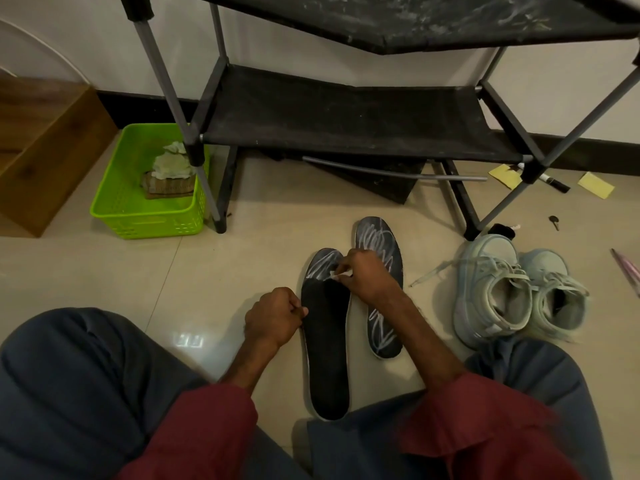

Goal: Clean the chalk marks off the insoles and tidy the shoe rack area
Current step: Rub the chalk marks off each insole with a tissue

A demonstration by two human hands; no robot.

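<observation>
A home's shoe corner: a black fabric-shelved shoe rack (346,126) with grey metal poles stands on glossy beige floor tiles (104,271) against a white wall (86,46). Left of the rack sits a lime-green plastic basket (138,220); by its right front leg, pale mint lace-up sneakers (502,292).

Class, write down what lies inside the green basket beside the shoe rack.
Inside the green basket lie crumpled pale tissues on a flat brownish pad. The rack leg crosses in front, hiding part of its right side.
</observation>
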